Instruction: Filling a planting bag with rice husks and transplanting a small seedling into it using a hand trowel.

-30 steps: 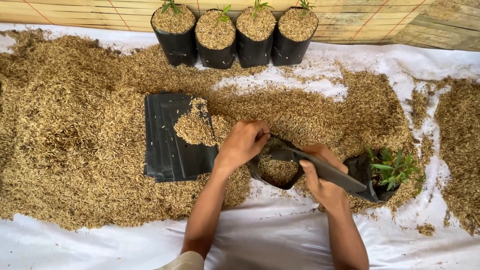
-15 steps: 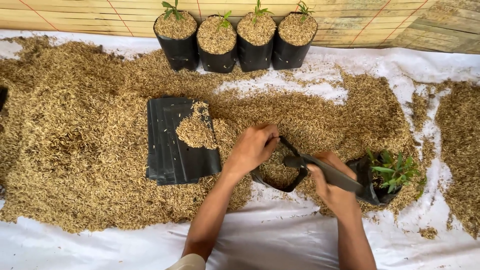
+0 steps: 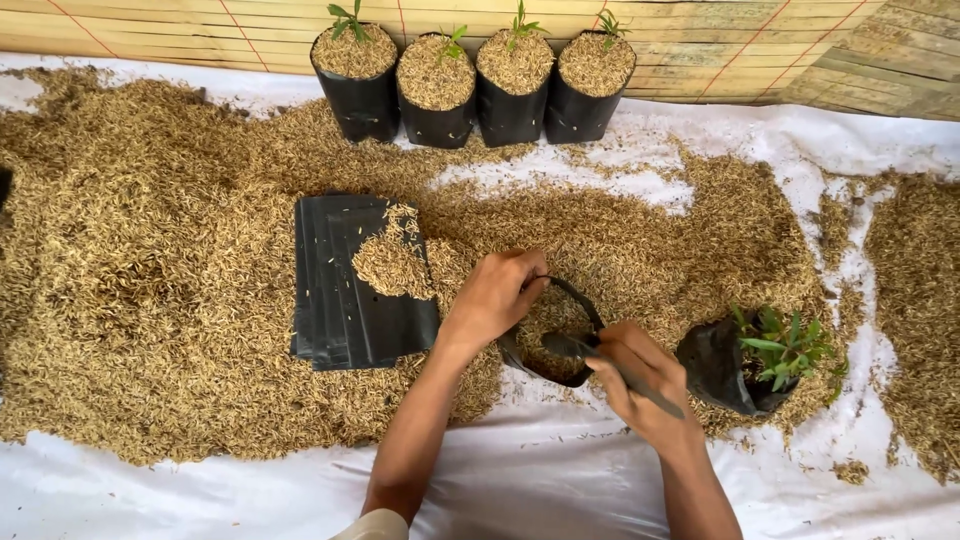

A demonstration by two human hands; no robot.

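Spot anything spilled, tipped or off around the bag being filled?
Yes. A clump of husks sits on the flat stack of black bags, spilled over its right side. A bag of seedlings lies tipped beside the right hand. The four filled bags stand upright.

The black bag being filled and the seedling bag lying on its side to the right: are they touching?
Apart. The head view shows the black bag held by the right hand, with that hand and husks between it and the seedling bag.
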